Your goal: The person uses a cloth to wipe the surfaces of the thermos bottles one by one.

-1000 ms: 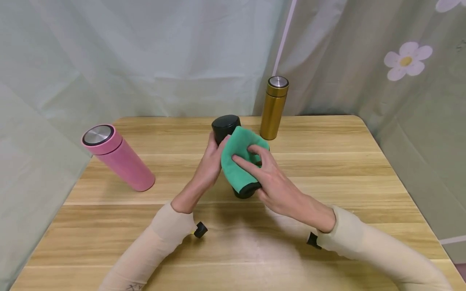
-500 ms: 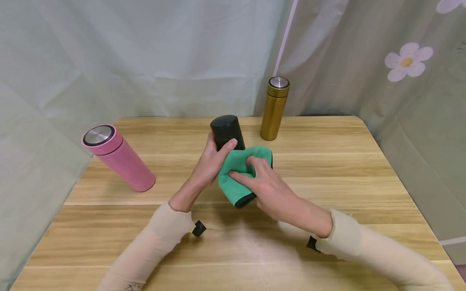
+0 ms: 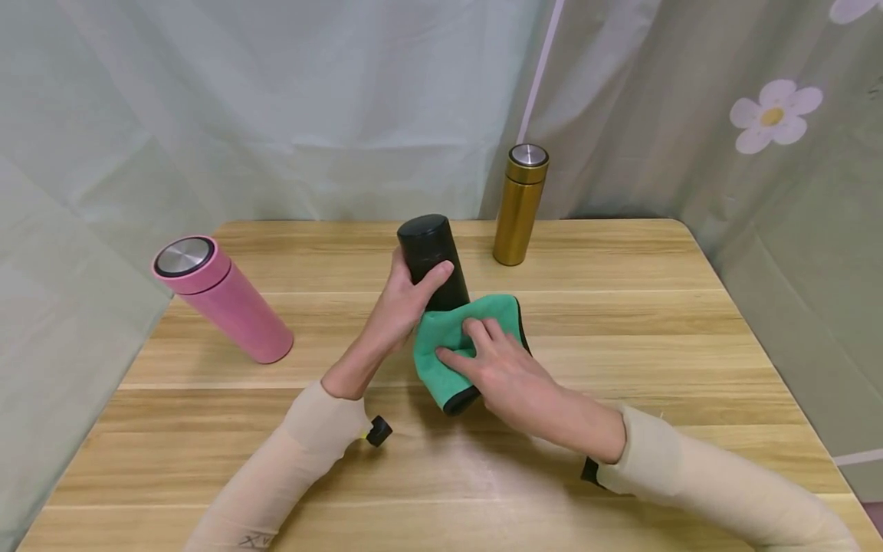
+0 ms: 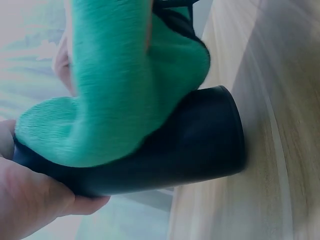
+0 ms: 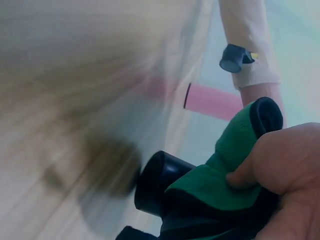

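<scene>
In my head view, I see the left hand (image 3: pixel 405 303) wrapped around the upper part of the black bottle (image 3: pixel 431 249), thumb lying across its near side. The black bottle leans over the middle of the table (image 3: pixel 207 452). The right hand (image 3: pixel 510 376) pinches the green cloth (image 3: pixel 436 376) between thumb and fingers and holds it against the bottle's lower part, hiding that end from me. The pink bottle (image 3: pixel 237 307) stands upright to the left, and the gold bottle (image 3: pixel 519 218) stands upright near the far edge, in front of the curtain (image 3: pixel 310 100).

In my left wrist view, the left hand's fingers curl around one end of the black bottle, the cloth lies along its side, and the other end shows bare beside the table. I cannot tell whether that end touches the wood.

In my right wrist view, the right hand grips the bunched cloth, whose dark edging shows. The black bottle's end sticks out past it, and the pink bottle appears behind, near the left sleeve (image 5: pixel 252 45).
</scene>
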Motion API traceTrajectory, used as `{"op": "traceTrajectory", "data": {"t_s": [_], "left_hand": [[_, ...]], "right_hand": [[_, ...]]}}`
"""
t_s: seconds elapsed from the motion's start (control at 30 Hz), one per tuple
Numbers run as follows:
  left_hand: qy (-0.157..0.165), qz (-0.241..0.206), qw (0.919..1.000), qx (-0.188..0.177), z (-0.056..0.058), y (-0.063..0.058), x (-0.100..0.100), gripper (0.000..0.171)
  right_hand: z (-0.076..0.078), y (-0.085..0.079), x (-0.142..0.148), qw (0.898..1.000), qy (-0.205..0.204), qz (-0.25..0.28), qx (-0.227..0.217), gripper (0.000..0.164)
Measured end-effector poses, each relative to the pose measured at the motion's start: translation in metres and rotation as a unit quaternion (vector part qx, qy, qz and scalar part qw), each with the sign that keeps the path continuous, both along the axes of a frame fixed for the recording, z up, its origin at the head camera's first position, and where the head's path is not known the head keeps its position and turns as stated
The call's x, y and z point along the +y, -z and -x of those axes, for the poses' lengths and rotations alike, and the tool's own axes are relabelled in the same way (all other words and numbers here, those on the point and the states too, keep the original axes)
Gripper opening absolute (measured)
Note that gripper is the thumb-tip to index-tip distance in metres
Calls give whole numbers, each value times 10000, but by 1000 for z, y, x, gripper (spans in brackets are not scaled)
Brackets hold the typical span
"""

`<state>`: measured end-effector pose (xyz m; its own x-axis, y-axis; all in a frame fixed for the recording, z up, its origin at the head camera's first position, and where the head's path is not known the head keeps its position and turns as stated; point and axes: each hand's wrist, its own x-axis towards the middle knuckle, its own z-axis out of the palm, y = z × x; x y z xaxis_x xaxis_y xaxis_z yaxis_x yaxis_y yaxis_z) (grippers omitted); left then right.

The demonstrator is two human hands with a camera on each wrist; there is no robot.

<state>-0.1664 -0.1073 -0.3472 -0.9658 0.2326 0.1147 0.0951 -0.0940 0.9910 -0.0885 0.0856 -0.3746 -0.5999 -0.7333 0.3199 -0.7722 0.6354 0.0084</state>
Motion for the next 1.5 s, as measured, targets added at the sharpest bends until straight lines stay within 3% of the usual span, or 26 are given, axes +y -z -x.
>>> {"op": "traceTrajectory", "data": {"t_s": [0.3,0.73,1.03,1.17,1.3,1.5], "left_hand": [[-274,427,9984,252,6,-1,3,78],[-559,316,9979,95,11,-3,4,74],[-980,260,9948,-118,18,-2,2,74],[-1164,40,9930,-191,20,0,0,73],[-1311,-219,9908,-262,21,3,-2,72],[-1395,-1081,9841,-203,23,5,-3,66]], "right_hand": [[-5,13,-1,9978,172,-518,-386,62],[-6,21,-2,9871,342,-1116,-1091,54],[-2,23,1,9819,329,-1074,-1522,55],[2,23,6,9784,338,-868,-1847,64],[4,23,16,9759,214,-270,-2157,73],[6,25,28,9684,-36,457,-2453,79]]}}
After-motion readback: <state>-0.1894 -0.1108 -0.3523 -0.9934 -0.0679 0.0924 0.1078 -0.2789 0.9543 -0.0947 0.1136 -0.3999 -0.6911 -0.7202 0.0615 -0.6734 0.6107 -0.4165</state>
